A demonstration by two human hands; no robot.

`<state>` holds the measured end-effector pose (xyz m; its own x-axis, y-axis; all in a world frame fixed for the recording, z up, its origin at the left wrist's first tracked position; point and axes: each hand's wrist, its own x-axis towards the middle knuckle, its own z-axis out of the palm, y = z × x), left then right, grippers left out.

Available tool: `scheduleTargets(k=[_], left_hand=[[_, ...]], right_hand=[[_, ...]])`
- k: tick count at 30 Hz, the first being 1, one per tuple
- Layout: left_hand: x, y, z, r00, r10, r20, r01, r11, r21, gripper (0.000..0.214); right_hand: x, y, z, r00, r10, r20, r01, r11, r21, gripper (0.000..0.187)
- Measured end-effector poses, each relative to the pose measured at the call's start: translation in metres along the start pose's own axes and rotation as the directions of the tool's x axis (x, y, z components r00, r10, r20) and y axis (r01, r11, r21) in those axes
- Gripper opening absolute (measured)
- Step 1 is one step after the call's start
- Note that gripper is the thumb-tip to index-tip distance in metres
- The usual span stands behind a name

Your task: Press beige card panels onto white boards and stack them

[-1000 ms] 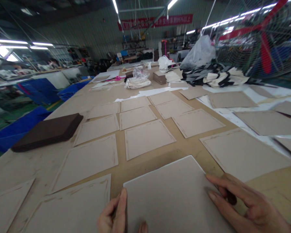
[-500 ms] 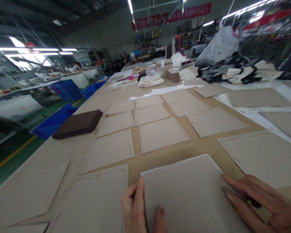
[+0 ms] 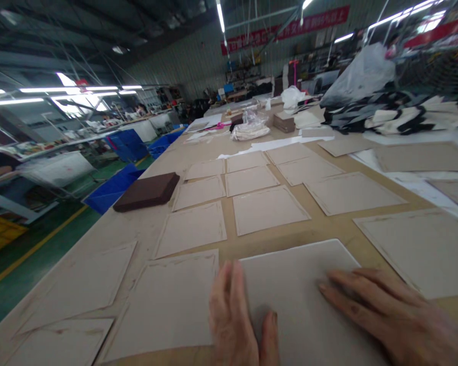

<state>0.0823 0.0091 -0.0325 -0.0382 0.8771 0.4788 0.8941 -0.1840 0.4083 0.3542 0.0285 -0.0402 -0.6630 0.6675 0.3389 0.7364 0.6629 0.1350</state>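
A beige rectangular panel (image 3: 290, 295) with a pale far edge lies in front of me on the table. Along its left side stands my left hand (image 3: 238, 315), fingers straight against the edge and the thumb apart over the top face. My right hand (image 3: 381, 310) lies stretched out across the panel's right part, somewhat smeared by motion. The panel's near edge is out of view. To the left rests a similar beige panel (image 3: 168, 305) with brownish marks along its border, and another such panel (image 3: 420, 249) is on the right.
Several more beige panels (image 3: 270, 208) are spread over the brown table (image 3: 168, 145). A dark brown stack (image 3: 148, 190) sits at the left table edge beside a blue bin (image 3: 112, 190). Farther back are a plastic-wrapped bundle (image 3: 250, 129) and black and cream scraps (image 3: 400, 114).
My right hand has moved from the panel's right edge inward onto its top face. My left hand stays at the left edge, its fingers now more upright. The view has turned slightly left.
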Motion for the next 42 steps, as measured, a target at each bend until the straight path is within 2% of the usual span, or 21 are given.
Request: scheduleTargets(k=[1,2,3,5,6,9,12,18,21,24,26,28,32,35,37,40,42], left_hand=[[0.003,0.001,-0.004,0.992,0.120,0.024,-0.121,0.990,0.069,0.063],[0.005,0.001,-0.006,0.963,0.258,0.083,-0.266,0.957,0.117,0.057],[0.007,0.002,-0.008,0.912,0.380,0.157,-0.401,0.905,0.141,0.051],[0.008,0.004,-0.009,0.823,0.514,0.240,-0.553,0.822,0.136,0.039],[0.007,0.005,-0.008,0.808,0.538,0.239,-0.577,0.805,0.138,0.038],[0.001,0.008,-0.004,0.807,0.556,0.200,-0.589,0.780,0.209,0.057],[-0.004,0.006,-0.003,0.765,0.588,0.265,-0.641,0.736,0.216,0.057],[-0.002,-0.002,-0.007,0.769,0.539,0.343,-0.600,0.794,0.098,0.050],[-0.002,-0.001,-0.007,0.786,0.513,0.344,-0.564,0.824,0.060,0.051],[-0.002,0.003,-0.008,0.809,0.478,0.342,-0.521,0.852,0.043,0.050],[-0.002,0.005,-0.008,0.823,0.456,0.338,-0.495,0.869,0.033,0.049],[-0.002,0.005,-0.008,0.832,0.443,0.334,-0.477,0.878,0.024,0.047],[-0.005,0.005,-0.009,0.839,0.438,0.324,-0.465,0.885,0.008,0.046],[-0.006,0.004,-0.010,0.838,0.450,0.307,-0.467,0.884,-0.021,0.044],[-0.004,0.003,-0.010,0.845,0.444,0.298,-0.451,0.891,-0.047,0.043],[-0.005,0.003,-0.008,0.856,0.402,0.325,-0.389,0.915,-0.107,0.050],[-0.011,0.003,-0.007,0.865,0.368,0.341,-0.325,0.929,-0.178,0.060]], right_hand=[[0.006,-0.002,-0.004,0.997,-0.073,-0.002,0.073,0.997,-0.023,0.064],[0.013,-0.005,-0.008,0.993,-0.115,-0.022,0.114,0.993,-0.037,0.062],[0.021,-0.010,-0.013,0.991,-0.128,-0.044,0.126,0.991,-0.042,0.059],[0.037,-0.021,-0.022,0.994,-0.083,-0.072,0.081,0.996,-0.038,0.049],[0.045,-0.027,-0.025,0.997,-0.048,-0.061,0.047,0.999,-0.028,0.045],[0.060,-0.040,-0.033,1.000,0.015,0.017,-0.015,0.999,0.032,0.036],[0.058,-0.039,-0.036,0.999,0.016,0.037,-0.019,0.997,0.081,0.036],[0.021,-0.015,-0.036,0.988,0.107,0.114,-0.118,0.989,0.088,0.039],[0.007,0.003,-0.033,0.970,0.217,0.109,-0.226,0.971,0.078,0.039],[0.011,0.023,-0.031,0.910,0.382,0.161,-0.405,0.901,0.154,0.035],[0.021,0.035,-0.029,0.848,0.486,0.209,-0.528,0.808,0.261,0.035],[0.035,0.043,-0.027,0.809,0.526,0.264,-0.588,0.713,0.381,0.037],[0.054,0.049,-0.017,0.834,0.458,0.306,-0.549,0.638,0.540,0.036],[0.055,0.051,-0.009,0.832,0.493,0.256,-0.544,0.633,0.551,0.035],[0.054,0.052,-0.009,0.814,0.537,0.223,-0.559,0.619,0.551,0.034],[0.053,0.049,-0.017,0.764,0.603,0.229,-0.584,0.497,0.641,0.029],[0.056,0.042,-0.026,0.783,0.596,0.178,-0.508,0.447,0.737,0.029]])
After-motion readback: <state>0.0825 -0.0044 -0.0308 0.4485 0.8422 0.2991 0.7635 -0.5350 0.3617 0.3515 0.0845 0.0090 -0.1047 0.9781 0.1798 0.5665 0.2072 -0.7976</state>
